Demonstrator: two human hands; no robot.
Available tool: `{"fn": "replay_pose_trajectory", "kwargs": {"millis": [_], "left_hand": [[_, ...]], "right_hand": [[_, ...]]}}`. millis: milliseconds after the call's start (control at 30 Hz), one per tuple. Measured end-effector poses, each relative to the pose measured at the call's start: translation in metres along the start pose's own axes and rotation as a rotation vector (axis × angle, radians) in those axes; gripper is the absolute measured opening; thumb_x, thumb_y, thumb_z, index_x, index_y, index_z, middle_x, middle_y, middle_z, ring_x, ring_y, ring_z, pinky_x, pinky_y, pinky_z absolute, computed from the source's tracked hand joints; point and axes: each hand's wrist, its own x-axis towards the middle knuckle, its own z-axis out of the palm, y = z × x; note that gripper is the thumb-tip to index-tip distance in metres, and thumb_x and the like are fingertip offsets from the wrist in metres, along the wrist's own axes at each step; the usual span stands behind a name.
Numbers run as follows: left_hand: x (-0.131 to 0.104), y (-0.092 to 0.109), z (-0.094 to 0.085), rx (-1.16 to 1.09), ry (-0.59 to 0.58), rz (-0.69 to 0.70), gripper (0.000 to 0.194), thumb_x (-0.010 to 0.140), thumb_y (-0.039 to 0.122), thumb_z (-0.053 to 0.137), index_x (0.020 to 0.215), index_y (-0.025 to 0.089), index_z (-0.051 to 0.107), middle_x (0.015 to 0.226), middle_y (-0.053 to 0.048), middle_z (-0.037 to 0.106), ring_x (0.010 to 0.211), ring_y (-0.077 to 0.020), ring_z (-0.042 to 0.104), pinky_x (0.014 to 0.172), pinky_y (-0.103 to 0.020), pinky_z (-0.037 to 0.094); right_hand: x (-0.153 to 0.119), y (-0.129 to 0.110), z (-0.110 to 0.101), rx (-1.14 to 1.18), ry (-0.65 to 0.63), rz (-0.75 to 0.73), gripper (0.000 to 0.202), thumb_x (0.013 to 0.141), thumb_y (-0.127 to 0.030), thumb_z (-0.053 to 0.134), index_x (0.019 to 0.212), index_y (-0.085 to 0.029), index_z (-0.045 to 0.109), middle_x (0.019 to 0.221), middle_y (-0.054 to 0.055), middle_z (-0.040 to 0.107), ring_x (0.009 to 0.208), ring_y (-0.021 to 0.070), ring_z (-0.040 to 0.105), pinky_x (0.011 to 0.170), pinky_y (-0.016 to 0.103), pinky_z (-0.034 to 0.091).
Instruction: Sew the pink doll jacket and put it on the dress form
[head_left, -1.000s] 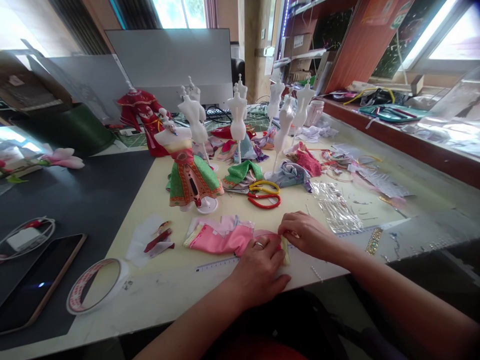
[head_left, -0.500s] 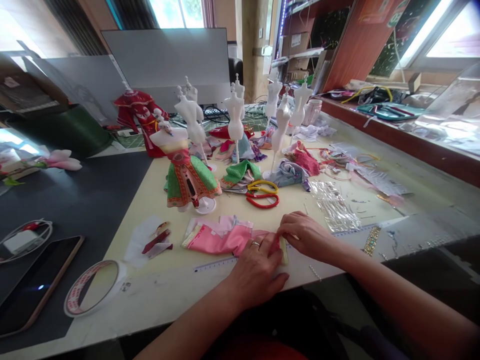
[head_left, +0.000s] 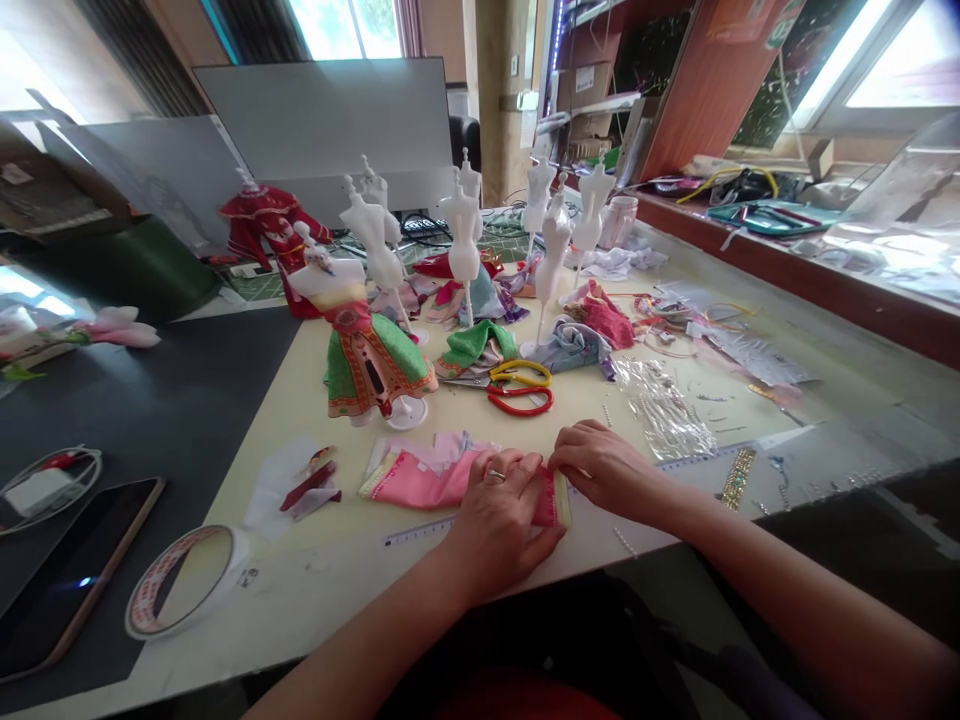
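Observation:
A strip of pink fabric (head_left: pixel 420 486) with pale yellow trim at its ends lies across the table before me. My left hand (head_left: pixel 496 528), a ring on one finger, lies spread over its right part and presses it down. At the fabric's upper right corner, my right hand (head_left: pixel 604 468) has thumb and fingertips closed on the edge; the exact grip is partly hidden. Under the fabric's near side shows a clear ruler (head_left: pixel 420 530). Scissors (head_left: pixel 523 388) with one yellow and one red handle lie just beyond.
White mini dress forms (head_left: pixel 462 225) and a doll dress in green and peach (head_left: pixel 375 365) stand behind. Fabric scraps (head_left: pixel 311 490) and a tape roll (head_left: pixel 180 580) lie left, near a phone (head_left: pixel 82 560). To the right are a clear plastic packet (head_left: pixel 667 410) and a beaded strip (head_left: pixel 739 478).
My left hand has slid slightly left over the fabric, uncovering more of its right end. My right hand stays at the corner. The whole view has shifted a little.

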Motion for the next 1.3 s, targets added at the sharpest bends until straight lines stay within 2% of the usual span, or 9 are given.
{"fn": "replay_pose_trajectory", "kwargs": {"millis": [167, 367, 667, 867, 1033, 1300], "left_hand": [[0.004, -0.006, 0.001, 0.005, -0.032, 0.038, 0.052, 0.083, 0.044, 0.05, 0.122, 0.01, 0.048, 0.124, -0.012, 0.055, 0.113, -0.0303, 0.042, 0.102, -0.054, 0.021], [0.005, -0.009, 0.005, -0.015, -0.026, 0.043, 0.052, 0.081, 0.046, 0.052, 0.123, 0.015, 0.048, 0.122, -0.011, 0.056, 0.116, -0.0301, 0.042, 0.104, -0.054, 0.019], [0.005, -0.009, 0.006, -0.015, -0.025, 0.051, 0.053, 0.08, 0.048, 0.053, 0.122, 0.015, 0.049, 0.116, -0.01, 0.059, 0.112, -0.0289, 0.045, 0.105, -0.055, 0.018], [0.003, -0.009, 0.006, -0.022, -0.043, 0.054, 0.055, 0.082, 0.048, 0.05, 0.125, 0.014, 0.047, 0.119, -0.009, 0.059, 0.112, -0.0281, 0.045, 0.107, -0.053, 0.016], [0.001, -0.01, 0.007, -0.022, -0.054, 0.057, 0.057, 0.082, 0.05, 0.05, 0.127, 0.015, 0.046, 0.12, -0.011, 0.058, 0.112, -0.0288, 0.046, 0.105, -0.055, 0.017], [0.0, -0.011, 0.008, -0.029, -0.054, 0.06, 0.055, 0.084, 0.051, 0.047, 0.125, 0.014, 0.05, 0.121, -0.01, 0.059, 0.112, -0.0294, 0.045, 0.106, -0.055, 0.015]], "right_hand": [[0.0, 0.001, 0.001, -0.011, -0.001, 0.002, 0.016, 0.082, -0.007, 0.051, 0.077, -0.015, 0.064, 0.078, 0.005, 0.058, 0.077, 0.0168, 0.051, 0.078, 0.031, 0.037], [-0.001, 0.002, 0.002, -0.005, 0.013, -0.012, 0.019, 0.083, -0.008, 0.047, 0.076, -0.016, 0.063, 0.077, 0.005, 0.058, 0.076, 0.017, 0.051, 0.077, 0.031, 0.038], [-0.001, 0.001, 0.002, 0.011, 0.026, -0.015, 0.017, 0.083, -0.008, 0.047, 0.077, -0.016, 0.061, 0.077, 0.005, 0.057, 0.075, 0.0167, 0.05, 0.075, 0.031, 0.039], [-0.011, 0.004, 0.002, 0.043, 0.126, 0.031, 0.015, 0.085, -0.01, 0.045, 0.087, -0.016, 0.059, 0.082, 0.006, 0.059, 0.08, 0.0189, 0.054, 0.078, 0.034, 0.04], [-0.022, 0.007, 0.002, 0.065, 0.171, 0.062, 0.015, 0.086, -0.012, 0.045, 0.088, -0.018, 0.059, 0.083, 0.006, 0.059, 0.079, 0.019, 0.054, 0.078, 0.035, 0.042], [-0.034, 0.0, 0.01, 0.04, 0.209, -0.055, 0.02, 0.087, -0.011, 0.041, 0.092, -0.017, 0.06, 0.083, 0.007, 0.058, 0.08, 0.0195, 0.051, 0.08, 0.038, 0.041]]}}
